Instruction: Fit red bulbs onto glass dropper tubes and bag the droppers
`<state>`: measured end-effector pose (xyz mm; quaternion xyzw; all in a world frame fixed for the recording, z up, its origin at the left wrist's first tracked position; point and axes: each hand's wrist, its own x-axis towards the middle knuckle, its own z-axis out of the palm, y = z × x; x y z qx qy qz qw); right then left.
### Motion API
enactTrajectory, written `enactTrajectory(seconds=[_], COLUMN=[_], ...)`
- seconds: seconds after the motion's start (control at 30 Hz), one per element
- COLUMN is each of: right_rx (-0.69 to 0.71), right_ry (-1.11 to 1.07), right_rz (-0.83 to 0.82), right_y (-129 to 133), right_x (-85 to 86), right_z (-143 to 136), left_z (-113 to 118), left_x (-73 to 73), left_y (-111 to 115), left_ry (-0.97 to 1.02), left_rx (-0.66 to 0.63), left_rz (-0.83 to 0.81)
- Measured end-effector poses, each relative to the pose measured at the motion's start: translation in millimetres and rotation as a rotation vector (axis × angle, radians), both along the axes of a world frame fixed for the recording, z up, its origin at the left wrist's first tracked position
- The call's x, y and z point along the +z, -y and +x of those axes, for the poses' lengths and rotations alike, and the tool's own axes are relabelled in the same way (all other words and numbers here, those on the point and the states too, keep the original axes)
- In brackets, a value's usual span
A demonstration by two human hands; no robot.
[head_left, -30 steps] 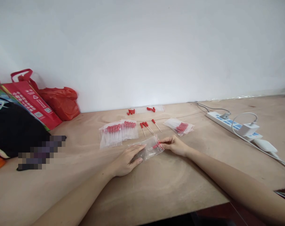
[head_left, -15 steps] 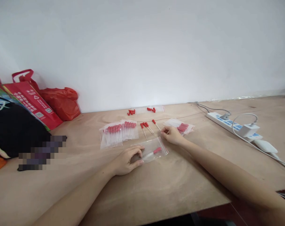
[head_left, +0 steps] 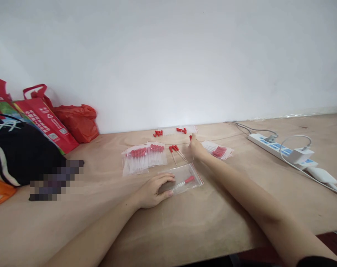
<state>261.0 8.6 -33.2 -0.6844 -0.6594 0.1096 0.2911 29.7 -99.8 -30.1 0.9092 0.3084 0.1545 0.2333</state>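
Observation:
My left hand (head_left: pixel 155 190) rests on the table, fingers apart, its fingertips on the left end of a clear zip bag (head_left: pixel 176 176). Inside that bag lies one red-topped dropper (head_left: pixel 189 179). Farther forward, my right hand (head_left: pixel 196 147) has its fingers closed on a dropper, whose red tip (head_left: pixel 190 137) shows at the fingertips. Several loose droppers (head_left: pixel 174 149) with red tops lie just left of my right hand. Filled bags (head_left: pixel 140 157) overlap to the left, and more bags with red tops (head_left: pixel 218 151) lie right of my right hand.
Small red caps (head_left: pixel 158 133) and a flat clear bag (head_left: pixel 168 131) lie near the wall. A white power strip (head_left: pixel 268 147) with plugs and cables is at the right. Red bags (head_left: pixel 78 122) and a black cloth bag (head_left: pixel 23 152) stand at the left.
My right hand has moved forward, away from the bag, and now holds the dropper that lay apart from the others. The left hand stays at the bag; the view has shifted slightly.

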Motion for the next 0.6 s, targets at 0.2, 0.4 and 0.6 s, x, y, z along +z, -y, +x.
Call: enactTrajectory(seconds=[0.2, 0.4, 0.6], right_rx=[0.048, -0.025, 0.121], right_ry=[-0.611, -1.068, -1.200], right_rz=[0.182, 0.202, 0.049], right_y=[50, 82, 90], right_x=[-12.0, -30.2, -28.6], right_z=[44, 32, 20], left_z=[1, 3, 3], left_x=[2.5, 3.1, 4.3], left_y=[1, 1, 3], left_ry=[-0.024, -0.061, -0.055], left_rx=[0.012, 0.037, 0.072], left_rz=[0.013, 0.011, -0.001])
